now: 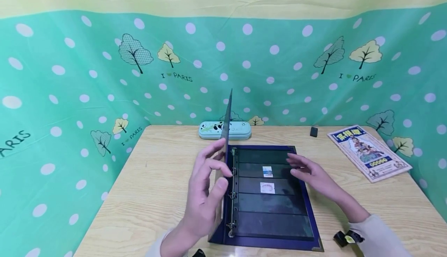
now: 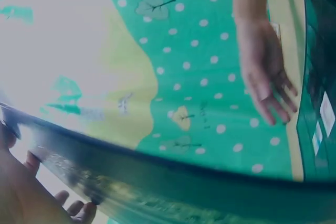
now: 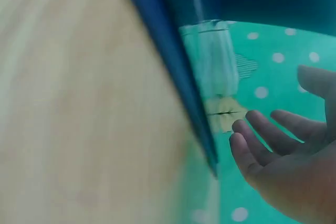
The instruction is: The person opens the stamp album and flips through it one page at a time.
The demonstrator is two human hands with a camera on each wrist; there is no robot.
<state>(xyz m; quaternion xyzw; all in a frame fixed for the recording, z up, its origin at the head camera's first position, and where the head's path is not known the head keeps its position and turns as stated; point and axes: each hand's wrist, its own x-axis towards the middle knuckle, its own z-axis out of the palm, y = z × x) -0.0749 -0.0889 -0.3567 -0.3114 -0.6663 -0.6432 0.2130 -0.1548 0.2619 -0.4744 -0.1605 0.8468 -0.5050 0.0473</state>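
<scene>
A dark blue ring-binder stamp album [image 1: 317,231] lies spread on the table. Its black pocket page [image 1: 272,224] carries a blue-and-white stamp [image 1: 267,171] and, one strip lower, a pinkish stamp [image 1: 267,188]. Left of the metal rings, a dark leaf [image 1: 227,123] stands almost upright. My left hand [image 1: 204,199] is at that leaf's left side, fingers loosely bent with fingertips against it; in the left wrist view the leaf [image 2: 173,177] crosses in front of the hand. Over the page's right edge hovers my right hand [image 1: 316,175], its fingers spread and relaxed [image 3: 283,156], holding nothing.
Behind the album sits a light-blue pencil case [image 1: 241,131] with a panda print, partly covered by the leaf. A small black object [image 1: 314,132] and a colourful illustrated booklet [image 1: 370,152] lie at the back right. A green dotted cloth [image 1: 279,90] hangs around the wooden table [image 1: 146,187].
</scene>
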